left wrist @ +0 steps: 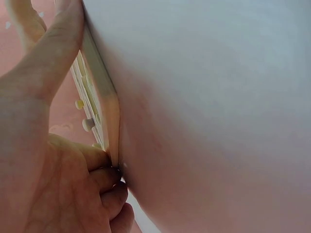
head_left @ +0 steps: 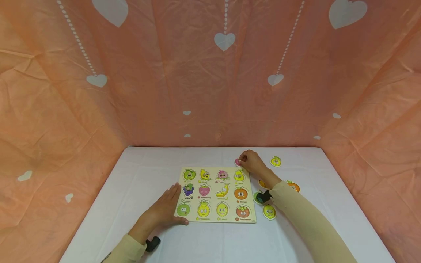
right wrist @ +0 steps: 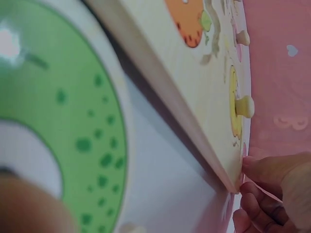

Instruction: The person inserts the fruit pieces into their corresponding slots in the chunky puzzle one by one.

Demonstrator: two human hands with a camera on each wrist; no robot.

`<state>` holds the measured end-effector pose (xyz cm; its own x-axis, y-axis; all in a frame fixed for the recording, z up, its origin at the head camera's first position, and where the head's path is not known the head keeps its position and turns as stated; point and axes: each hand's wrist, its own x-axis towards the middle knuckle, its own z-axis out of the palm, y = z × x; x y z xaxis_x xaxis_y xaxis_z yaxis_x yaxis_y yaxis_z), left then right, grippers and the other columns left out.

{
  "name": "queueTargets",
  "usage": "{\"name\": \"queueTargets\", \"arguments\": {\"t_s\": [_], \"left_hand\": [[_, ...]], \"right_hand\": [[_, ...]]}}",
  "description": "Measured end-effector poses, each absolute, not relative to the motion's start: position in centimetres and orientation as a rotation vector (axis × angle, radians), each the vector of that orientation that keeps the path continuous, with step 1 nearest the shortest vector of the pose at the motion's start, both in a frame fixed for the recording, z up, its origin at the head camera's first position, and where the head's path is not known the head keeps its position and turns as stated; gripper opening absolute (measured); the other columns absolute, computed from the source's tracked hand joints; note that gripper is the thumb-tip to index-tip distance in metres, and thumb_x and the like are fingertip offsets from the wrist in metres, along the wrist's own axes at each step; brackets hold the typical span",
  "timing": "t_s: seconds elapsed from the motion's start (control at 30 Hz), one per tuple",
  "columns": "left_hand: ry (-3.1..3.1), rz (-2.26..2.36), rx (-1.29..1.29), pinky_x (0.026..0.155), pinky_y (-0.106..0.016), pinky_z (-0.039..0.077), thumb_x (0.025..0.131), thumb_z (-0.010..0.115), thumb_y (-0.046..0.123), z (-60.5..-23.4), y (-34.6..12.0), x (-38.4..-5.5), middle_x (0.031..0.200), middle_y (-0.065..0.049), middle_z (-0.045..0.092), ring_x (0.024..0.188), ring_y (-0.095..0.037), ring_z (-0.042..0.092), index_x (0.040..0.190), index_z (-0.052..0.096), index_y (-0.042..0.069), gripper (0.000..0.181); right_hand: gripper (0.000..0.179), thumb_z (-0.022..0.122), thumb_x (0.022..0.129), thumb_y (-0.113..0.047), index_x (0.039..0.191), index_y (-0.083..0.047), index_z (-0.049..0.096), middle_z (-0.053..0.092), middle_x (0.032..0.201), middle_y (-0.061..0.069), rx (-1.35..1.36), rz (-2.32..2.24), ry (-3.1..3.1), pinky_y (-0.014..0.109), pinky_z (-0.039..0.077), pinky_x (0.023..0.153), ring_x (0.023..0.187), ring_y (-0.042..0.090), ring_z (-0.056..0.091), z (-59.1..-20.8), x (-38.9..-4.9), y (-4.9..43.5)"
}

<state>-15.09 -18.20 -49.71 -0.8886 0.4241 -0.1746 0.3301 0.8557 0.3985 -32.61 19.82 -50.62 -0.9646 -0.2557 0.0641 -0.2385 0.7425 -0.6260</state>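
A wooden fruit puzzle board (head_left: pixel 213 199) lies on the white table, its pictures set out in rows. My left hand (head_left: pixel 166 206) rests at its lower left corner, fingers along the left edge and thumb at the near edge. In the left wrist view those fingertips (left wrist: pixel 114 177) press against the board's side. Beyond the board's far right corner, my right hand (head_left: pixel 251 160) pinches a pink puzzle piece (head_left: pixel 237 162) between thumb and fingers. The right wrist view shows a knobbed yellow pear piece (right wrist: pixel 234 109) seated in the board near that hand (right wrist: pixel 277 189).
Loose pieces lie right of the board: a yellow pineapple (head_left: pixel 275 161) at the back, an orange one (head_left: pixel 293 186), a yellow lemon (head_left: pixel 269 212), and a green spotted piece (right wrist: pixel 92 111) partly under the right wrist camera. A pink heart-patterned cloth (head_left: pixel 217 91) hangs behind the table.
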Motion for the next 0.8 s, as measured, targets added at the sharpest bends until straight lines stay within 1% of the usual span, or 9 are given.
{"name": "queueTargets", "arguments": {"t_s": [0.13,0.3,0.5,0.63,0.8], "left_hand": [[2.77,0.522,0.57,0.133,-0.058,0.02,0.076,0.093,0.055,-49.8,-18.2,-15.1,0.172,-0.037,0.018,0.162,-0.048,0.019,0.162,0.02,-0.018,0.134],[2.759,0.526,0.559,0.134,-0.058,0.019,0.077,0.093,0.055,-49.9,-18.2,-15.2,0.172,-0.036,0.017,0.162,-0.047,0.017,0.162,0.019,-0.018,0.135],[2.766,0.503,0.548,0.134,-0.057,0.019,0.078,0.092,0.056,-50.1,-18.4,-15.3,0.173,-0.034,0.017,0.163,-0.046,0.017,0.163,0.019,-0.016,0.134],[2.771,0.507,0.55,0.134,-0.057,0.019,0.078,0.092,0.056,-50.1,-18.4,-15.2,0.173,-0.034,0.017,0.163,-0.046,0.017,0.163,0.02,-0.016,0.133],[2.767,0.522,0.551,0.133,-0.058,0.019,0.078,0.093,0.055,-50.0,-18.3,-15.1,0.173,-0.034,0.017,0.163,-0.046,0.018,0.163,0.02,-0.016,0.133]], "right_hand": [[0.012,0.074,0.102,-0.012,0.104,0.0,0.073,0.069,0.096,0.011,-0.399,-1.07,2.917,0.039,0.056,0.085,0.091,0.023,0.062,-50.5,-32.5,19.9],[0.011,0.074,0.102,-0.011,0.104,-0.001,0.073,0.068,0.097,0.011,-0.4,-1.115,2.917,0.039,0.055,0.084,0.091,0.023,0.061,-50.2,-32.3,19.9],[0.014,0.074,0.103,-0.016,0.107,-0.002,0.072,0.067,0.103,0.011,-0.36,-1.153,2.863,0.038,0.055,0.088,0.095,0.024,0.06,-49.6,-31.7,19.5],[0.015,0.075,0.103,-0.017,0.107,-0.003,0.073,0.065,0.101,0.01,-0.389,-1.163,2.857,0.036,0.054,0.084,0.093,0.024,0.059,-49.3,-31.3,19.1],[0.012,0.075,0.103,-0.015,0.106,-0.003,0.075,0.064,0.099,0.008,-0.468,-1.192,2.85,0.032,0.052,0.08,0.09,0.022,0.058,-49.1,-30.8,18.7]]}}
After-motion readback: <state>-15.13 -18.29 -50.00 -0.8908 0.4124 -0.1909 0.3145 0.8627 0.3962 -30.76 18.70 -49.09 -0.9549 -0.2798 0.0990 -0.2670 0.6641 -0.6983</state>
